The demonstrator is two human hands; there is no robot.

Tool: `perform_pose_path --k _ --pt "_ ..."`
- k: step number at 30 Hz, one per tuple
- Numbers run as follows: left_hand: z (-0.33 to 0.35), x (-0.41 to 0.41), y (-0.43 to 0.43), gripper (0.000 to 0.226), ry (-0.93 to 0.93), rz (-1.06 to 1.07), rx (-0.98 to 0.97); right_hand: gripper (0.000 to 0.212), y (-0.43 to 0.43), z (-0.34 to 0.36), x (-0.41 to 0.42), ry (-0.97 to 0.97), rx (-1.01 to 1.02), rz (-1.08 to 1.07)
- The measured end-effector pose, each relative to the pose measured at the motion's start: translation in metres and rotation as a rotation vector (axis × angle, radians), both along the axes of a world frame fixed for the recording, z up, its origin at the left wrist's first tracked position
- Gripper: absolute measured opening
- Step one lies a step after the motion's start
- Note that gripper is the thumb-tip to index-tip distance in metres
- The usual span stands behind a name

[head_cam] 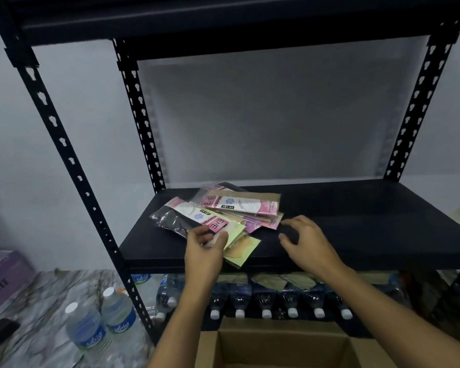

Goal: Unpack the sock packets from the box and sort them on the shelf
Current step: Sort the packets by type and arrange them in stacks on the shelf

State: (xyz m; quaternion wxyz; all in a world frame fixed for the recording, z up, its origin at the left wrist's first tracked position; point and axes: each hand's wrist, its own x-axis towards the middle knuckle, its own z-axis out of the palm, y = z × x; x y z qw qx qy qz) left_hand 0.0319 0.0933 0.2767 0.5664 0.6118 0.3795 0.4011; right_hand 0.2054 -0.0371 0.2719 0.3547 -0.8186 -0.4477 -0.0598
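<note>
1. An open brown cardboard box (276, 346) sits below the black metal shelf board's (369, 235) front.
2. Capped clear water bottles (266, 301) lie under that board.
3. On the board's left, the left hand (205, 251) pinches one packet from the jumbled pink and yellow-green sock packets (237, 208). The right hand (307, 241) hovers beside them, fingers loosely spread, empty.
4. Best lift packets singly, laying matching colours rightward; slick wrappers may slide.

**One head-worn view, forward and down**

The single wide-angle camera sits at the person's head, close to the black shelf (356, 221), facing it squarely and tilted downward. The cardboard box (276, 338) sits at the frame's bottom edge, nearest the lens.
</note>
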Motion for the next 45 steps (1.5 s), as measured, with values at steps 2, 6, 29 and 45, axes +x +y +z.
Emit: perform_pose_path --k 2,6,29,45 --pt "-0.003 0.006 0.0 0.037 -0.024 -0.014 -0.011 0.034 0.008 -0.002 0.004 0.082 0.076 -0.015" --pt "-0.005 0.012 0.01 0.037 -0.01 -0.069 0.035 0.03 0.026 -0.006 0.014 0.134 0.117 -0.034" --pt "-0.011 0.013 0.049 0.048 0.432 -0.005 0.654 0.048 0.089 -0.01 0.061 -0.517 -0.203 0.022" --pt "-0.021 0.004 0.066 0.041 0.425 0.031 0.62 0.032 0.071 -0.021 0.066 -0.69 0.123 0.067"
